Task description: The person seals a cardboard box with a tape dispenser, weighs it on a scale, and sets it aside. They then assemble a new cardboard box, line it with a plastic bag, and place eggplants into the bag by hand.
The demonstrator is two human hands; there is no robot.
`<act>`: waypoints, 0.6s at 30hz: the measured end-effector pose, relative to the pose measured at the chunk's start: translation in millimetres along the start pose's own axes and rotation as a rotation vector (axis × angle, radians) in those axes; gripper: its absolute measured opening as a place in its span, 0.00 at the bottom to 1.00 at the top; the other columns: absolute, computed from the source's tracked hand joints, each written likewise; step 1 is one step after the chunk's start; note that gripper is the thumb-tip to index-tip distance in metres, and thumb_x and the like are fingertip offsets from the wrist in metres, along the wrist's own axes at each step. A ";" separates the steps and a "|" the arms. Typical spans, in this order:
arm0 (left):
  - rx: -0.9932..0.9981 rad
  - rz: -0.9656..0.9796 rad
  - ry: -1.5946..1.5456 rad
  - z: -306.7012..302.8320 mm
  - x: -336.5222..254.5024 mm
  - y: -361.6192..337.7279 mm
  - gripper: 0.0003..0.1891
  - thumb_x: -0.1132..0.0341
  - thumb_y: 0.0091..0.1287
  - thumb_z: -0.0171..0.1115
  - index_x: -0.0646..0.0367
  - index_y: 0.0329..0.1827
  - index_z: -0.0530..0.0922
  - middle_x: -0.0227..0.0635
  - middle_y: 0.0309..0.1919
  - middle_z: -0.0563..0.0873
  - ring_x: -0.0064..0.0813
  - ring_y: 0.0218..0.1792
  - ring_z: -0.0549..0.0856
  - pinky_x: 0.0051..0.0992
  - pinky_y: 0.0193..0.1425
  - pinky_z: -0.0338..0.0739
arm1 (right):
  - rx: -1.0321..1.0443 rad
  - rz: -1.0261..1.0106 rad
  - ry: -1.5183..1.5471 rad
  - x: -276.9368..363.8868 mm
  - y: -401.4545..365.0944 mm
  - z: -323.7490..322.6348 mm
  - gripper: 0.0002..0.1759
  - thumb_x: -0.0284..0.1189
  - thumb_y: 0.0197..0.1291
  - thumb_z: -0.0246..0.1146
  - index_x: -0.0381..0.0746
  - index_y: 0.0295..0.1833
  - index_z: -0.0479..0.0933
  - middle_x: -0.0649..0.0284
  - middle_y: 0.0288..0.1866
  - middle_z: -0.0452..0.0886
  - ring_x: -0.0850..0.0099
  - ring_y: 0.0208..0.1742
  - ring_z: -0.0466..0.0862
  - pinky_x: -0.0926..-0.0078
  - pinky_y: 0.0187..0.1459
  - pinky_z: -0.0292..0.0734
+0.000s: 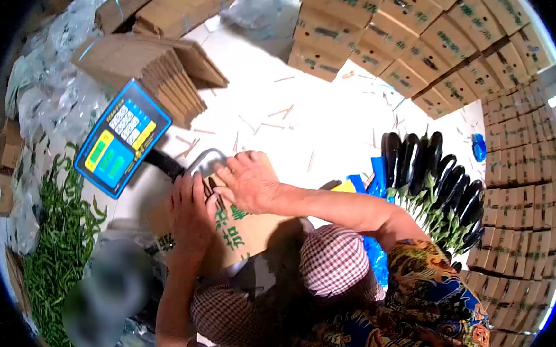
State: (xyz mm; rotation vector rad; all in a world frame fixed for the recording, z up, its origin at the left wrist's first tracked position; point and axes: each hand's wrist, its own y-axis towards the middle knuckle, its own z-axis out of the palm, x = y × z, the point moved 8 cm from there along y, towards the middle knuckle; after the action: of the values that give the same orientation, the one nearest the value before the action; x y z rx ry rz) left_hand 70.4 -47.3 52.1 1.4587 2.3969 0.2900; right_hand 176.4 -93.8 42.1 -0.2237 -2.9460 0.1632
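Observation:
A cardboard box (256, 233) with green printed characters stands in front of my knees. My left hand (190, 208) presses on the left part of its top, fingers stretched out toward the far edge. My right hand (251, 182) lies on the right part of the top, its fingers spread near the far edge. Dark marks, perhaps a slot, show on the box between both thumbs. Just beyond the box is a digital scale display (123, 139) on a black post, with a metal frame (206, 156) near my fingers.
Green peppers (57, 247) are heaped at the left. Eggplants (419, 163) lie in rows at the right, beside blue plastic (379, 256). Flattened cartons (148, 70) stand behind the scale. Printed boxes (423, 41) are stacked along the back and right. A blurred person's head (109, 295) is at lower left.

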 end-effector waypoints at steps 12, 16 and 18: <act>0.079 -0.063 -0.106 -8.1 5.0 -2.8 0.26 0.66 0.61 0.60 0.60 0.64 0.68 0.44 0.60 0.73 0.44 0.61 0.71 0.43 0.64 0.63 | -0.061 -0.084 0.139 15.7 -4.5 9.8 0.32 0.47 0.65 0.49 0.35 0.67 0.62 0.50 0.63 0.67 0.57 0.63 0.65 0.58 0.65 0.55; 0.057 0.076 0.126 12.5 79.9 -45.2 0.24 0.66 0.65 0.55 0.61 0.64 0.68 0.46 0.60 0.72 0.46 0.62 0.70 0.39 0.67 0.62 | -0.207 -0.063 0.033 -0.6 -14.5 5.7 0.36 0.52 0.63 0.51 0.41 0.70 0.60 0.49 0.67 0.64 0.54 0.66 0.63 0.56 0.64 0.57; 0.024 0.009 0.040 14.8 105.0 -65.7 0.23 0.66 0.67 0.52 0.61 0.65 0.67 0.46 0.62 0.72 0.46 0.63 0.69 0.37 0.68 0.61 | -0.233 0.028 0.043 -26.7 -25.1 7.6 0.37 0.54 0.64 0.49 0.41 0.71 0.59 0.48 0.69 0.61 0.53 0.69 0.60 0.56 0.67 0.54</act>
State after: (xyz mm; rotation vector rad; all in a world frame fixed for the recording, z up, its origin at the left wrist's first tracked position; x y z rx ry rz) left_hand -23.1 16.1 -0.8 1.4876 2.4343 0.2955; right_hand 197.4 -123.4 33.2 -0.2956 -2.9164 -0.1803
